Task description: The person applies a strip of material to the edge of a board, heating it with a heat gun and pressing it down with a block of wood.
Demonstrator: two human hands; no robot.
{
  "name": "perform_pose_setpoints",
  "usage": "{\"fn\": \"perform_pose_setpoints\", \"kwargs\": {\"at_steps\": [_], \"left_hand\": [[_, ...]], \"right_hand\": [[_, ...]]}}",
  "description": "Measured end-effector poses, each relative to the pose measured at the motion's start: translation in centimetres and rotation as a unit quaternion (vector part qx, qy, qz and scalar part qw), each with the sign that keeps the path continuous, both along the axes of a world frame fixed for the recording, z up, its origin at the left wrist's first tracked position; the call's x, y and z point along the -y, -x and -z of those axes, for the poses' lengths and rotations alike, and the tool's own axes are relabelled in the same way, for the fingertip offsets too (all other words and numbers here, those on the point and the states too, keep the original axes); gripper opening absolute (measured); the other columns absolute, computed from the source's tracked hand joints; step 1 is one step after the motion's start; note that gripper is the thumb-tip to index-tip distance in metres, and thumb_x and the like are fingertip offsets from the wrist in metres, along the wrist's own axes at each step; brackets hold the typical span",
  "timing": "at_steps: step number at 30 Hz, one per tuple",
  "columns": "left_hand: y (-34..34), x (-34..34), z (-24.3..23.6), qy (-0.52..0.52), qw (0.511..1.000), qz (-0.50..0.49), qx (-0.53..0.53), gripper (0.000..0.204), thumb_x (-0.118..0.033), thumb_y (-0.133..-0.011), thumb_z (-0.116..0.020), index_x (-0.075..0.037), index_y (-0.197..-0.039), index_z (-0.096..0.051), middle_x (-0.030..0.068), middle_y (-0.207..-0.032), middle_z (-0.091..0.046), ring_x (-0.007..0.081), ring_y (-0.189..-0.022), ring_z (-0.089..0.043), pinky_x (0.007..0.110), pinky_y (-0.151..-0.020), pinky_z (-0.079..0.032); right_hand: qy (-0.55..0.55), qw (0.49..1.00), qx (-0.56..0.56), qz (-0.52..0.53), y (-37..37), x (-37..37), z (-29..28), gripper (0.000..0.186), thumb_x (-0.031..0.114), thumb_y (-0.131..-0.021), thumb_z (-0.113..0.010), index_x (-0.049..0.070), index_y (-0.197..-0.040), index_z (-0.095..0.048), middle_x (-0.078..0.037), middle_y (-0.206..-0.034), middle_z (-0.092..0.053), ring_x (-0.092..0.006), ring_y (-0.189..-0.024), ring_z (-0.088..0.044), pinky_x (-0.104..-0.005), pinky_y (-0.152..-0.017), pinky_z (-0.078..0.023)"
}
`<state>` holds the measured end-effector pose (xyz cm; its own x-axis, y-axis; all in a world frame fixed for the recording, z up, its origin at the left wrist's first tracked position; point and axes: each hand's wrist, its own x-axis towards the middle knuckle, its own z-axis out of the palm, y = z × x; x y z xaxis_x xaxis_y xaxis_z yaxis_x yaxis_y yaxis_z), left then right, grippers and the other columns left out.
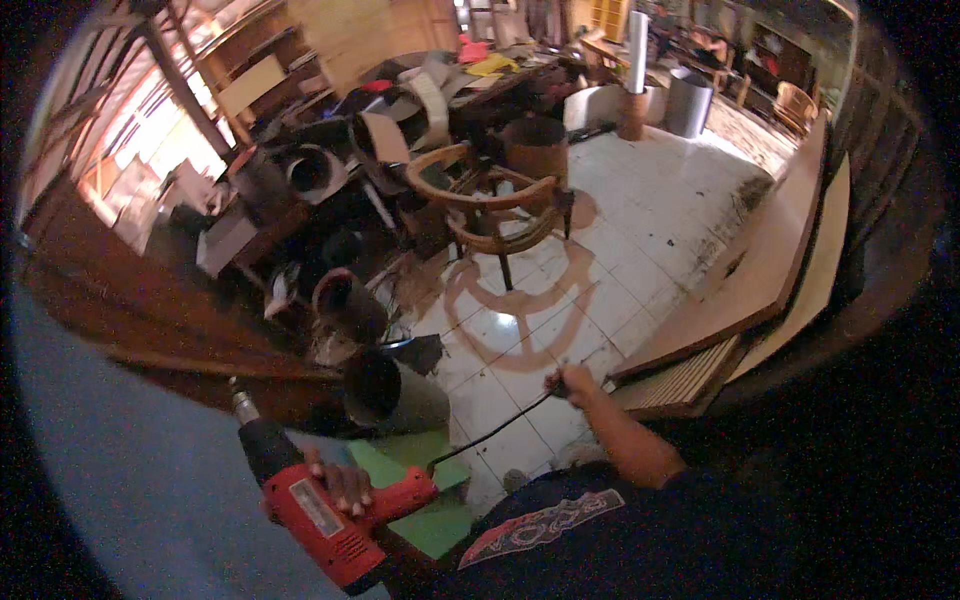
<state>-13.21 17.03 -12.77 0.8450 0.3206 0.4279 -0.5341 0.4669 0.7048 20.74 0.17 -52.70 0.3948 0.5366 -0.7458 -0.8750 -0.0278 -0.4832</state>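
My left hand [342,482] is wrapped round the body of a red and black heat gun [322,520], whose narrow metal tip points to the upper left. A black cord [497,430] runs from the end of the tool's red handle up to the right. Held out in front of me, my right hand [572,384] is closed on that cord. Under the handle, a green flat surface [425,525] shows in part.
A round-backed wooden chair frame [500,200] stands on the white tiled floor [640,230], beyond a flat curved wooden piece [520,340]. Wide boards [740,270] lean at the right. A grey cylinder [395,390] and piled tubes [315,172] crowd the left.
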Motion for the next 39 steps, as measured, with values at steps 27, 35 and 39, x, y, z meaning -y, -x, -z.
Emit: {"fn": "perform_pose_setpoints", "kwargs": {"at_steps": [27,35,39], "left_hand": [[-55.4,-38.8,30.1,0.014,0.989,-0.141,0.051,0.078,-0.069,-0.098,-0.061,0.001,-0.133,-0.055,0.0221,-0.111,-0.072,0.0411,-0.096,-0.073,0.056,-0.087,-0.058],[-83.4,-46.0,33.1,0.034,0.995,-0.09,0.032,0.078,-0.068,-0.098,-0.06,0.002,-0.133,-0.056,0.0222,-0.111,-0.072,0.0416,-0.095,-0.073,0.056,-0.087,-0.059],[-102.1,-44.5,35.2,0.037,0.999,-0.003,-0.024,0.077,-0.068,-0.099,-0.059,0.002,-0.133,-0.057,0.0222,-0.111,-0.072,0.0418,-0.095,-0.073,0.056,-0.087,-0.059]], "right_hand": [[-0.081,0.829,0.227,0.505,-65.4,1.1,15.4,0.009,0.002,-0.086,-0.066,0.002,-0.095,-0.064,-0.013,-0.089,-0.069,-0.027,-0.075,-0.067,-0.0399,-0.067,-0.059],[0.104,0.721,0.317,0.608,-78.8,15.3,11.3,0.017,0.015,-0.091,-0.069,0.005,-0.104,-0.065,-0.006,-0.079,-0.065,-0.0196,-0.064,-0.063,-0.0347,-0.052,-0.05],[0.142,0.668,0.353,0.64,-78.4,17.9,9.9,0.024,0.021,-0.092,-0.072,0.008,-0.111,-0.066,-0.001,-0.075,-0.061,-0.012,-0.058,-0.057,-0.0316,-0.045,-0.042]]}}
